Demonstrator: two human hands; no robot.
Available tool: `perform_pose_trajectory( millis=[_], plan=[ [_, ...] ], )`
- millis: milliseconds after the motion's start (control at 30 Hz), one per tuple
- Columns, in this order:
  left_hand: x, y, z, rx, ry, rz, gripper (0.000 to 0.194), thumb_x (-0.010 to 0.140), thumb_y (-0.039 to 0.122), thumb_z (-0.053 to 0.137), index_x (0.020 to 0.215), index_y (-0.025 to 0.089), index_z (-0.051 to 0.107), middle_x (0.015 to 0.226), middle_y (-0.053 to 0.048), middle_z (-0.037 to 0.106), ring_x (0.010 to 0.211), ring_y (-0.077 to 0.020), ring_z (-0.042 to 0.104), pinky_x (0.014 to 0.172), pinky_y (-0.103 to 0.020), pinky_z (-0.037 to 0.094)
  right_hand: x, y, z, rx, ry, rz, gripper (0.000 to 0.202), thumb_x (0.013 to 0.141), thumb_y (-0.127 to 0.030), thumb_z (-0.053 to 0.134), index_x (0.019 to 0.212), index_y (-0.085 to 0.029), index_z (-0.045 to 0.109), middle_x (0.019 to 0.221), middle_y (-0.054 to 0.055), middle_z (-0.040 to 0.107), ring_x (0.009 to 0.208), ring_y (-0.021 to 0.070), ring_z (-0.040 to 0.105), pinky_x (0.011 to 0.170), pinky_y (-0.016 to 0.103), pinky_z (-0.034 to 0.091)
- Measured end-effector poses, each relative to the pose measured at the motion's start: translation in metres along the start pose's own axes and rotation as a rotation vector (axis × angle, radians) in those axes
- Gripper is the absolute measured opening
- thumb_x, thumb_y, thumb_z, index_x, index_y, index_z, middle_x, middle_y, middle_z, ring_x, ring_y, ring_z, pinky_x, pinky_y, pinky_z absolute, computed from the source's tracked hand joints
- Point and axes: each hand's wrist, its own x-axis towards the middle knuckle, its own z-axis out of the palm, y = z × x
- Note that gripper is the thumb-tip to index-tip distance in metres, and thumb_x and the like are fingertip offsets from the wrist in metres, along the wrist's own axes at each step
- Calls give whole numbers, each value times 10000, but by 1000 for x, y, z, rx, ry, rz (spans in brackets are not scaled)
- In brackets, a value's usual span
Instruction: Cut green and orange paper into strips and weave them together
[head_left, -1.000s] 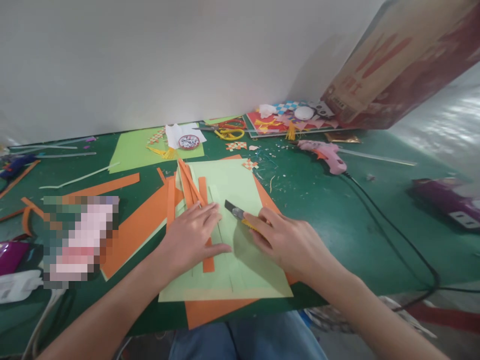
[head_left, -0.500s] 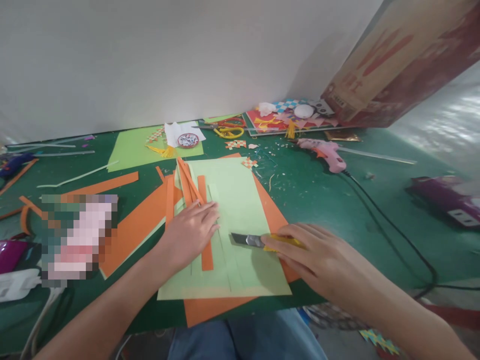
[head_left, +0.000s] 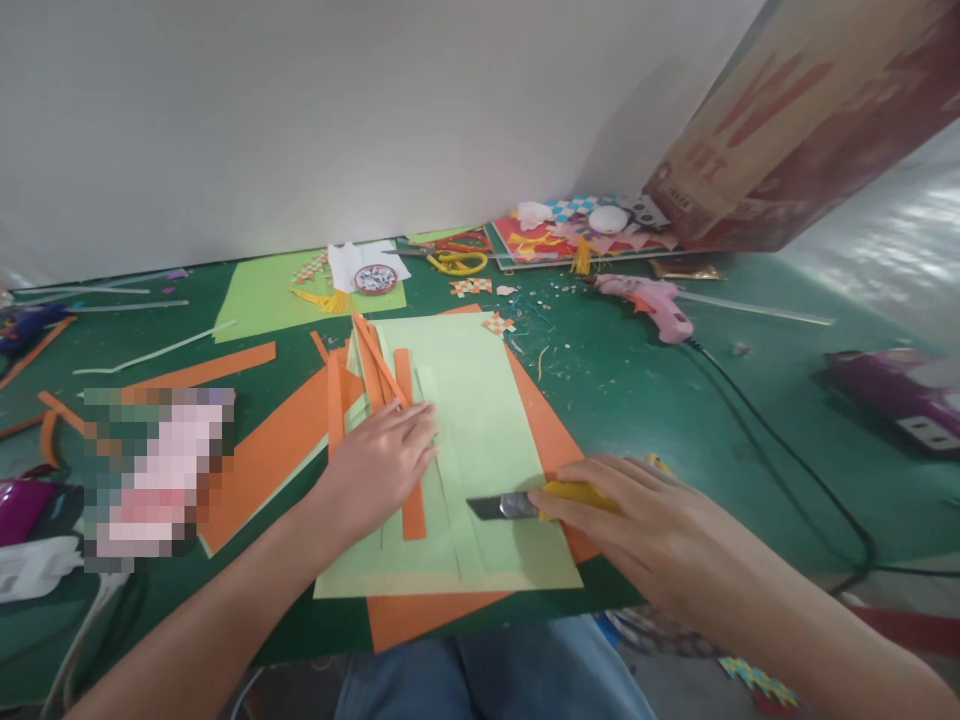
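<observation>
My left hand lies flat, its fingers stretched over orange paper strips and the light green sheet. Several more orange strips fan out beyond its fingertips. In my right hand is a yellow utility knife, its dark blade out and pointing left above the sheet's lower half. Thin cut lines or narrow green strips show on the sheet between my hands. Under it, orange paper sticks out on several sides.
A pink glue gun with a black cable is at the right. Scissors, a yellow tassel and a round patterned piece are farther back. A purple power strip lies far right, a blurred-out object left.
My right hand has moved slightly down and toward the right with the knife. My left hand has stayed in nearly the same place.
</observation>
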Motion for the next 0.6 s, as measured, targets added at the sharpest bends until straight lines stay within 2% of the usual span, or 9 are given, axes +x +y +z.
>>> perform_pose_trajectory(
  millis=[600],
  plan=[
    [-1, 0, 0, -30, -19, -9, 299, 969, 256, 363, 1095, 110, 592, 1238, -105, 615, 1151, -197, 575, 1008, -358, 447, 3, 0, 2, -47, -18, 7, 366, 829, -43, 407, 1083, -192, 623, 943, 90, 638, 827, 185, 594, 672, 298, 475]
  ],
)
